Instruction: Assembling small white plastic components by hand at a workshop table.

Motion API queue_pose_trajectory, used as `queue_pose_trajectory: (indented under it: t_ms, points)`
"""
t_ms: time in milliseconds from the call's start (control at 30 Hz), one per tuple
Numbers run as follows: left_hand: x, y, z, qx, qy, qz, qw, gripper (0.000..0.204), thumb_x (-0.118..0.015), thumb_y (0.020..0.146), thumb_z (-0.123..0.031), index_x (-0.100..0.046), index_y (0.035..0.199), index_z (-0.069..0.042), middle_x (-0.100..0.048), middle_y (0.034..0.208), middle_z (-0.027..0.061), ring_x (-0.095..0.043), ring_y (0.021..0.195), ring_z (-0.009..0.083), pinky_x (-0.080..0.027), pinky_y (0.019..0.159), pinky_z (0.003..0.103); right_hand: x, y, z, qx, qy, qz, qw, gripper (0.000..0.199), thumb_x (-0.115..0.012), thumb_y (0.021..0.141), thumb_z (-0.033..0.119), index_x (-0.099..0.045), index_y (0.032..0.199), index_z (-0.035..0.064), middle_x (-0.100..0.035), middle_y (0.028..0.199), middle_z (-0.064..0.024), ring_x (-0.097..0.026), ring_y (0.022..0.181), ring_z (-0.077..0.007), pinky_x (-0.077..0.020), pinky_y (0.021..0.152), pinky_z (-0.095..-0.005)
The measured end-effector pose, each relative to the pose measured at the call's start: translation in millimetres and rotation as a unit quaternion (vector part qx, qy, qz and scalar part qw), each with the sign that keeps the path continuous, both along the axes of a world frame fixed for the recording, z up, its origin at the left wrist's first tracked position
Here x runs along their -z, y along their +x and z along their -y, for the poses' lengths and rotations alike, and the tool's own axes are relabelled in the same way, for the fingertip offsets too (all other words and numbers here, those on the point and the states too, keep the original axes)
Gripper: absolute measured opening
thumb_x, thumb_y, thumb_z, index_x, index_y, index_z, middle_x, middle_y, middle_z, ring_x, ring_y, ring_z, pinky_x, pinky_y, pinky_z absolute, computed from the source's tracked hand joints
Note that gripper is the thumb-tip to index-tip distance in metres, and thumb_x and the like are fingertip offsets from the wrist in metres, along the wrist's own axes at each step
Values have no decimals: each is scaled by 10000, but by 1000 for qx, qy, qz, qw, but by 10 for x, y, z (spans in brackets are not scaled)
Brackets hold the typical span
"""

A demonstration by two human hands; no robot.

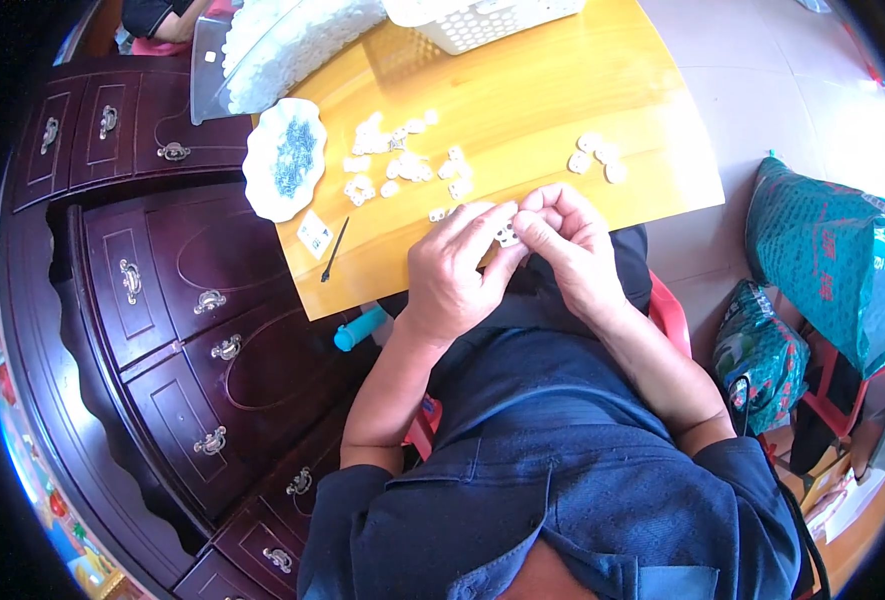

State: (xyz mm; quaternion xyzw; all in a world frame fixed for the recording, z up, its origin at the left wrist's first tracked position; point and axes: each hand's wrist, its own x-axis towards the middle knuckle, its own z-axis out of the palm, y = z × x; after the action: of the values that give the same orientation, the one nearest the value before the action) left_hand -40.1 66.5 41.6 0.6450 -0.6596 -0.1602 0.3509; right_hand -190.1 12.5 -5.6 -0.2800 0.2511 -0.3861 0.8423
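Observation:
Close to my body, at the table's near edge, both hands meet around a small white plastic piece with dark holes (507, 236). My left hand (455, 272) pinches it from the left, thumb and fingers together. My right hand (574, 248) closes on its right side, with the thumb pressed on top. The fingers partly cover the piece. Just beyond them, similar small white pieces (407, 168) lie loosely scattered. Several round white pieces (598, 155) form a separate group to the right. A white scalloped dish (262, 175) at the left holds a heap of tiny dark blue-grey parts.
A clear tub (205, 85) full of white pieces and a white perforated basket (492, 28) stand at the far side. A thin black tool (336, 250) and a white card (314, 234) lie at left. Dark drawers (182, 290) flank the table; green bags (827, 260) stand at right.

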Motion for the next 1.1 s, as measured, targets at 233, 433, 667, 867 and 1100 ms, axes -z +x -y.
queue_pose_trajectory:
  t_ms: [233,433,667,867,1100]
  points:
    - [-7,7,20,17,-25,40,999,298,-776,813,-95,-700,1091,-17,-707,979,123,-701,844,304,-566,712,381,30,4,-3,9,14,18,1000,159,-669,968,26,-573,1095,20,-701,987,-78,-686,895,-127,-556,807,-261]
    - [-35,7,25,30,-24,41,998,276,-761,843,-49,-695,1098,32,-709,989,181,-708,866,337,-573,745,381,17,-1,-14,20,10,4,1000,133,-681,954,13,-596,1056,17,-703,977,-69,-682,885,-113,-559,813,-260]
    - [-17,16,20,33,-32,38,998,259,-765,843,-51,-705,1082,29,-716,969,173,-718,843,330,-576,734,372,20,-11,-23,28,0,10,1000,126,-684,948,4,-602,1043,17,-702,974,-69,-682,881,-111,-562,816,-258]
    - [35,23,53,41,-65,19,997,269,-777,823,-60,-701,1076,-11,-717,928,125,-708,773,287,-566,665,355,6,-4,-28,39,-3,14,999,116,-677,952,4,-601,1038,18,-703,956,-67,-685,868,-113,-564,809,-258]
    - [66,76,-15,9,-16,-66,998,244,-809,789,-25,-689,1002,-24,-723,936,121,-714,758,270,-565,663,339,-3,1,-51,32,-55,-46,997,110,-677,962,25,-596,1037,17,-697,946,-45,-667,841,-72,-537,775,-215]
